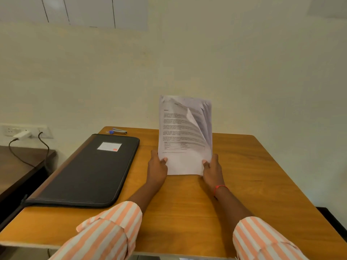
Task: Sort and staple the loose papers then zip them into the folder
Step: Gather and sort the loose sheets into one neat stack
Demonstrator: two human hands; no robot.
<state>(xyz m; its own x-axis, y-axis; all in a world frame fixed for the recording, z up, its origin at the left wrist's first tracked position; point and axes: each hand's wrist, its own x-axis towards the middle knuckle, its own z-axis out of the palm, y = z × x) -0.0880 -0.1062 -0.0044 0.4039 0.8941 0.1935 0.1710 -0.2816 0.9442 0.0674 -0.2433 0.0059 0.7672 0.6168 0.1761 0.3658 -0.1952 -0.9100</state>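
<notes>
A stack of printed white papers (pixel 185 136) stands upright on its bottom edge on the wooden table (pixel 244 184). Its upper right pages fan and curl apart. My left hand (pixel 157 166) grips the stack's lower left edge, thumb on the front sheet. My right hand (pixel 213 169) grips the lower right edge the same way. A black zip folder (pixel 90 171) with a white label lies flat and closed to the left of the papers. A small stapler (pixel 120 131) with a blue end lies at the table's far edge, beyond the folder.
A cream wall rises directly behind the table. At the left stands a lower dark table (pixel 18 166), with a wall socket, white charger (pixel 21 135) and black cables above it. The wooden table's right edge falls off near a dark object (pixel 330 218).
</notes>
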